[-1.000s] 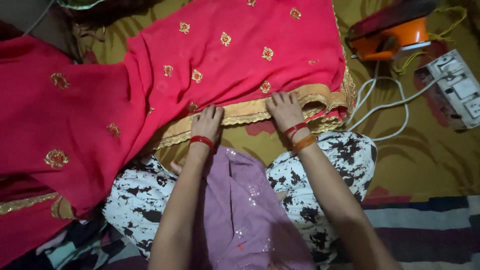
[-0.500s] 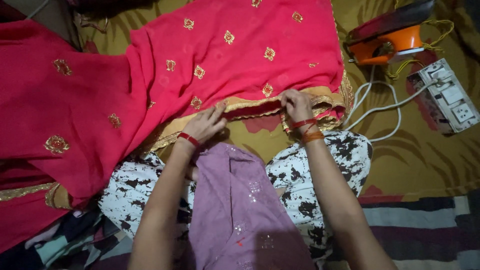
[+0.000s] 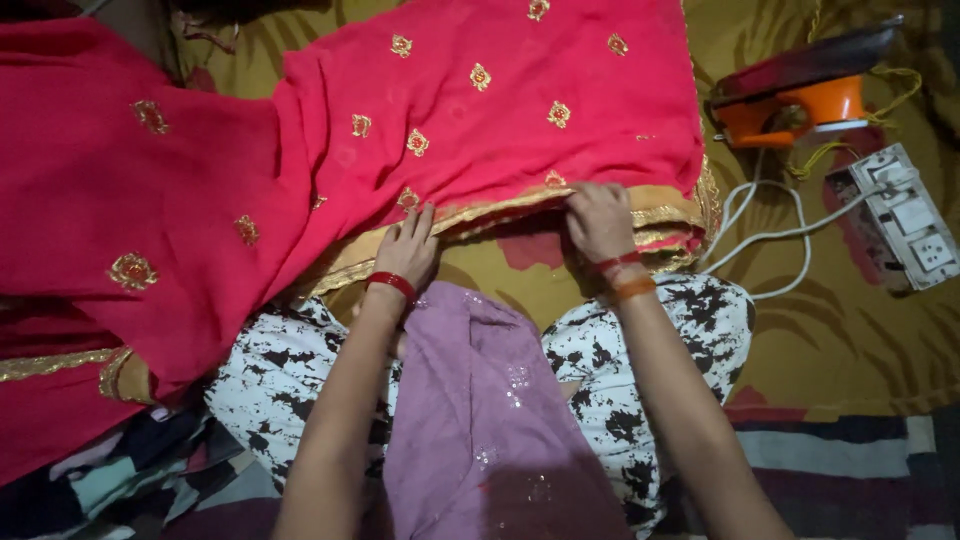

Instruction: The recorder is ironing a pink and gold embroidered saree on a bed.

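**Both hands on the gold border of a red embroidered cloth**

Right hand (image 3: 598,220): fingers curled down over the gold border (image 3: 500,212) of the red cloth (image 3: 330,150), pinching its edge near the folded corner. Red and orange bangles sit at the wrist. Left hand (image 3: 410,250): fingers extended and flat, pressing the same border further along; it grips nothing, and a red bangle sits at its wrist.

The red cloth lies spread across an olive patterned bedsheet (image 3: 820,330), directly ahead of the person's knees, and runs off the left side of the view. It carries small gold embroidered motifs. The border strip runs diagonally between the two hands, with a stacked fold of border at the right end.

Handling judgement: the cloth looks thin, soft and light; it drapes and creases freely and would likely slide over itself. The border appears slightly stiffer and heavier than the body, so it is the better place to take hold, pinched at the edge with the hands apart. The embroidery could snag.

Nearer the body: black-and-white printed trousers (image 3: 300,370) and a mauve garment (image 3: 480,420) draped over the lap.

To the right, well apart from the cloth: an orange clothes iron (image 3: 800,100) on the sheet, a white extension board (image 3: 900,215) and white cables (image 3: 790,235) between them.
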